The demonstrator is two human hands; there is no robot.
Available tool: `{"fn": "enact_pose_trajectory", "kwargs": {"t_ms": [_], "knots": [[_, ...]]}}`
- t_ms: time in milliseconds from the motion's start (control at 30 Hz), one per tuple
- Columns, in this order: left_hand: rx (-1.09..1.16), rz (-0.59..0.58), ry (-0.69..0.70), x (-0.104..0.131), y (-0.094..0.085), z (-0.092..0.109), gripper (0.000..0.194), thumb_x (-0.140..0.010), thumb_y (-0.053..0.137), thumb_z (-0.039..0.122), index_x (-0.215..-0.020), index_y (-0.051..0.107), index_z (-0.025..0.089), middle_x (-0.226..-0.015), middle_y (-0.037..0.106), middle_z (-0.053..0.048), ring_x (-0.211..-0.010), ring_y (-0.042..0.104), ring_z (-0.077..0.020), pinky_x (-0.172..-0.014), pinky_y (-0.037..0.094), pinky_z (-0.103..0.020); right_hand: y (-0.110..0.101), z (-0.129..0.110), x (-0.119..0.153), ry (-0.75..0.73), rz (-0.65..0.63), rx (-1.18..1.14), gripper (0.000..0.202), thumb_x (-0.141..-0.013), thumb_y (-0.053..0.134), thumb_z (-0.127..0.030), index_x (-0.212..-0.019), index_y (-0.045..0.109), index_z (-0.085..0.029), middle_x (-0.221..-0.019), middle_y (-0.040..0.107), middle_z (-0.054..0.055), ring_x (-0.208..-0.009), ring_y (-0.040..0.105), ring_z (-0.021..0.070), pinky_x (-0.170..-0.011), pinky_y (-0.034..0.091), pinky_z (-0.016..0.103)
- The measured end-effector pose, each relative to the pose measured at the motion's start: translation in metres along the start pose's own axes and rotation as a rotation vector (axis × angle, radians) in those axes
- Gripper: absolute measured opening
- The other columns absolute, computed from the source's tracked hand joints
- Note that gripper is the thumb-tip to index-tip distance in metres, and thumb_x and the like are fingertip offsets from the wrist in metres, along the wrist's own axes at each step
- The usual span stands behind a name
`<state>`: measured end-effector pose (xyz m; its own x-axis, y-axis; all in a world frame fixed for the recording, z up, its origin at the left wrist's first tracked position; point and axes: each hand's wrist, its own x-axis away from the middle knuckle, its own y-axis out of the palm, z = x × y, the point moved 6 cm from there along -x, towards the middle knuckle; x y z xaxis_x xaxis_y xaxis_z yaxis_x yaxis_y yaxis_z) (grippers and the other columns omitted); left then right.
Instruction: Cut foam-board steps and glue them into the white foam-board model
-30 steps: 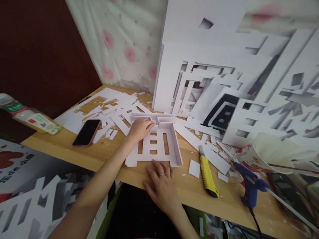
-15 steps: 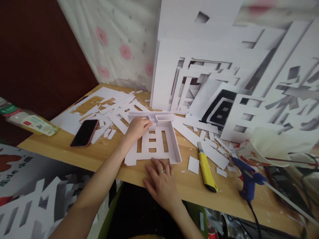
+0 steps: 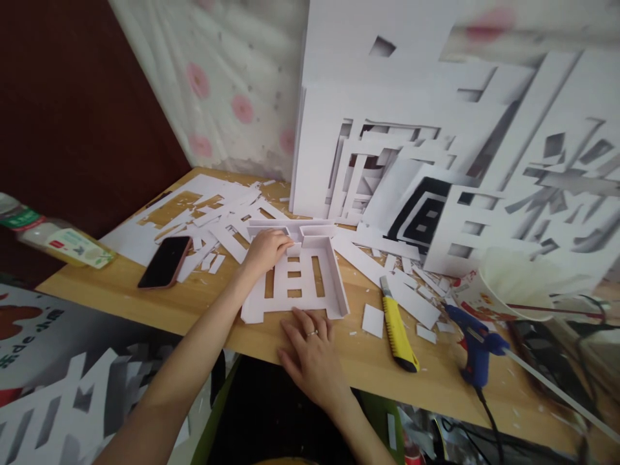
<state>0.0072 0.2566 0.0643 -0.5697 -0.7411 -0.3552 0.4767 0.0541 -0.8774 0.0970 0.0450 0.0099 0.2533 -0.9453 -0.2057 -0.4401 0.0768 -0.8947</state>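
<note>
A white foam-board letter form lies on the table, with upright strips along its edges and rectangular openings in its base. Over its upper left part reaches my left hand, fingertips pinched on a small white strip standing at the inner edge; part of that strip is hidden by the fingers. My right hand, a ring on one finger, rests on the tabletop with fingers spread, their tips at the form's front edge. Right of it are a loose white square and a yellow utility knife.
A blue glue gun with a long glue stick stands at the right, near a paper tub. At left lie a phone and a bottle. White offcuts litter the back; large cut-out boards lean upright behind.
The view has shifted slightly. My left fingertips have stayed by the same inner edge, where a bit more of the small strip shows. My right hand has kept its place.
</note>
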Motion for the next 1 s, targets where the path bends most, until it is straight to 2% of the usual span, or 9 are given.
{"fn": "enact_pose_trajectory", "kwargs": {"t_ms": [300,500,700,1000], "knots": [[-0.022,-0.002,-0.016,0.0,-0.0016,0.003,0.024,-0.096,0.055,0.025,-0.087,0.076,0.018,-0.085,0.073,-0.007,-0.082,0.066,-0.0222,-0.08,0.049,-0.035,-0.0004,0.0003,0.0009,-0.005,0.011,0.007,0.039,-0.095,0.055,-0.04,-0.131,0.057,-0.026,-0.147,0.05,0.01,-0.128,0.043,0.0331,-0.107,0.037,0.057],[-0.044,0.019,-0.051,0.0002,0.0008,0.001,0.023,-0.094,0.059,0.028,-0.108,0.074,0.019,-0.097,0.074,-0.009,-0.091,0.067,-0.0245,-0.087,0.05,-0.039,-0.0009,-0.0003,0.0007,-0.009,0.018,0.006,0.038,-0.095,0.055,-0.04,-0.13,0.058,-0.025,-0.146,0.051,0.011,-0.128,0.043,0.034,-0.107,0.037,0.058],[-0.056,0.006,-0.027,-0.0003,0.0027,0.0008,0.016,-0.092,0.061,0.024,-0.094,0.077,0.021,-0.089,0.075,-0.006,-0.089,0.067,-0.0234,-0.088,0.051,-0.039,-0.0007,-0.0003,0.0013,-0.009,0.018,-0.001,0.038,-0.095,0.055,-0.041,-0.129,0.058,-0.025,-0.146,0.05,0.01,-0.128,0.043,0.0337,-0.107,0.036,0.058],[-0.051,-0.007,-0.041,-0.0003,0.0031,-0.0002,0.017,-0.092,0.061,0.024,-0.096,0.077,0.021,-0.091,0.076,-0.006,-0.089,0.067,-0.024,-0.087,0.05,-0.04,-0.0012,0.0,0.0,-0.015,0.014,-0.003,0.037,-0.095,0.055,-0.039,-0.129,0.058,-0.024,-0.146,0.051,0.011,-0.127,0.044,0.0337,-0.106,0.038,0.059]]}}
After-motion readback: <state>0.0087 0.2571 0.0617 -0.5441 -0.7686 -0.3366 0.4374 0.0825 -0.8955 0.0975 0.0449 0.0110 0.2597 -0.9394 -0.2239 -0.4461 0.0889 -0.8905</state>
